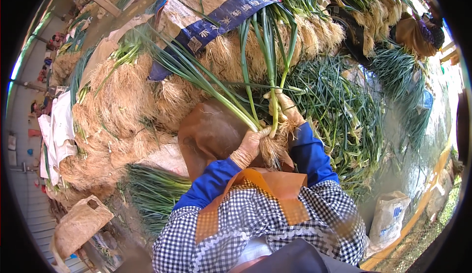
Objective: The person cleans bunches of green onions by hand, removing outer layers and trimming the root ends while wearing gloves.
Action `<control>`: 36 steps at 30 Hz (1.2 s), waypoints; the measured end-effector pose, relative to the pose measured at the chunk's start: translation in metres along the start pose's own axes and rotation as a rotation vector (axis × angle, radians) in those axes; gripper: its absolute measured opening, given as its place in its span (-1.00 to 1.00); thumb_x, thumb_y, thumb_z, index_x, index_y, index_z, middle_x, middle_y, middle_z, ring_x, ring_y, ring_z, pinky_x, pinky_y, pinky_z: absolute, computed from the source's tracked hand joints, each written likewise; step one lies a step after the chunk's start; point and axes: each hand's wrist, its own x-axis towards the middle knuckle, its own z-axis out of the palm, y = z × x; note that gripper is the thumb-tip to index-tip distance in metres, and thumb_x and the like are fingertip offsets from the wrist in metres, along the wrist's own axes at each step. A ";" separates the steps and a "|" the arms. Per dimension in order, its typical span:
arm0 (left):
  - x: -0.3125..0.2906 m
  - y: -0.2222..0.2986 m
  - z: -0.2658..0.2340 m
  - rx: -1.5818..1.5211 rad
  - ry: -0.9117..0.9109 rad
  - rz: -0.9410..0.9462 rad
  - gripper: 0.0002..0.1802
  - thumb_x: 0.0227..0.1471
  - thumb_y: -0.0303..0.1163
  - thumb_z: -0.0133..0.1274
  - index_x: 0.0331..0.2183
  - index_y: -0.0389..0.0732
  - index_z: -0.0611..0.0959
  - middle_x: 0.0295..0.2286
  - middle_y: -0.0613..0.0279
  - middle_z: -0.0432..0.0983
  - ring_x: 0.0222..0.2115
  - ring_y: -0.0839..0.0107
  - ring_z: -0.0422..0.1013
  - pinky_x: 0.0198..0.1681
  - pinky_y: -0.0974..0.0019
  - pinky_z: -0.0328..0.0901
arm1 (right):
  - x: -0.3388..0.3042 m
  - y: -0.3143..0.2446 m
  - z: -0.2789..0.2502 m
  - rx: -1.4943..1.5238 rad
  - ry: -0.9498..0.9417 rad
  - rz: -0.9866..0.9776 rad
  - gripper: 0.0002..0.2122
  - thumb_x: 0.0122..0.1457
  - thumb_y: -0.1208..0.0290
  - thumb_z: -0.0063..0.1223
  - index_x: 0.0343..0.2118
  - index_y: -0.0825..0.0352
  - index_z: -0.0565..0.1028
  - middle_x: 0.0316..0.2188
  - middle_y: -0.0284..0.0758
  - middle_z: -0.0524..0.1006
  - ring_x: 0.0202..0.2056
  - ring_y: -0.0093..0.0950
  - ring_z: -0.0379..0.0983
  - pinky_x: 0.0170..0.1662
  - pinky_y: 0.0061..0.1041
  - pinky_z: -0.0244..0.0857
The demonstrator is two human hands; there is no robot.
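Above my lap, my left hand (pixel 247 148) is closed round the white lower stems of some green onions (pixel 210 87), whose leaves slant up to the left. My right hand (pixel 290 112) is beside it, a little farther out, with its fingers curled round the pale stem of another green onion (pixel 268 52) that points away from me. Tan, stringy roots (pixel 273 151) hang between and below my hands. Under them a brown apron (pixel 206 130) covers my lap. Part of the right fingers is hidden behind the stems.
A heap of rooted green onions (pixel 115 96) rises at the left, and another pile lies ahead under a printed blue-and-white sack (pixel 196 2). Loose green leaves (pixel 339 111) cover the ground at the right. Onion tops (pixel 155 189) lie near my left elbow. A white sack (pixel 388 219) stands lower right.
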 end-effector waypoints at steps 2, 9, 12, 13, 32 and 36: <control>-0.009 0.007 0.014 0.175 -0.107 0.026 -0.70 -0.09 -0.53 0.12 -0.28 -0.22 0.39 -0.37 0.23 0.44 -0.35 0.41 0.42 -0.23 0.36 0.35 | 0.004 0.000 0.009 -0.044 0.151 -0.071 -0.61 0.23 0.07 -0.23 -0.37 0.34 0.47 -0.76 -0.51 0.27 -0.80 -0.72 0.07 -0.77 -0.73 -0.09; -0.007 -0.016 0.002 0.164 0.038 0.170 -0.64 -0.17 -0.65 0.13 -0.28 -0.23 0.39 -0.38 0.28 0.41 -0.33 0.44 0.40 -0.19 0.40 0.33 | -0.011 0.012 0.010 0.185 0.319 -0.005 -0.77 0.19 0.16 -0.09 -0.39 0.21 0.45 -0.72 -0.56 0.31 -0.75 -0.71 0.15 -0.68 -0.74 0.08; -0.003 -0.014 0.003 0.021 0.056 0.200 -0.64 -0.14 -0.68 0.09 -0.26 -0.22 0.37 -0.40 0.27 0.40 -0.33 0.42 0.41 -0.18 0.39 0.34 | -0.047 0.011 0.000 0.094 0.073 0.053 -0.80 0.20 0.18 -0.10 -0.39 0.20 0.42 -0.70 -0.59 0.28 -0.71 -0.73 0.16 -0.67 -0.74 0.04; -0.003 -0.010 0.006 -0.003 0.084 0.190 -0.64 -0.13 -0.69 0.07 -0.26 -0.19 0.35 -0.40 0.28 0.39 -0.34 0.41 0.41 -0.20 0.39 0.35 | -0.067 -0.004 0.014 -0.023 0.154 0.113 -0.81 0.21 0.23 -0.12 -0.42 0.22 0.41 -0.72 -0.58 0.27 -0.72 -0.74 0.13 -0.68 -0.72 0.00; 0.018 0.007 0.014 0.226 -0.154 0.232 -0.58 -0.18 -0.74 0.02 -0.24 -0.17 0.33 -0.27 0.30 0.35 -0.15 0.46 0.32 -0.11 0.43 0.27 | -0.060 -0.038 0.019 -0.803 0.101 0.159 -0.78 0.10 0.34 0.04 -0.28 0.39 0.46 -0.43 -0.44 0.48 -0.40 -0.67 0.32 -0.37 -0.66 0.26; 0.020 -0.003 0.015 0.256 0.022 0.304 -0.70 -0.12 -0.73 0.05 -0.32 -0.24 0.37 -0.40 0.31 0.39 -0.33 0.51 0.38 -0.24 0.47 0.34 | -0.059 0.008 -0.011 -0.772 0.110 -0.165 -0.86 0.11 0.38 0.01 -0.41 0.36 0.47 -0.56 -0.38 0.46 -0.53 -0.59 0.31 -0.40 -0.55 0.25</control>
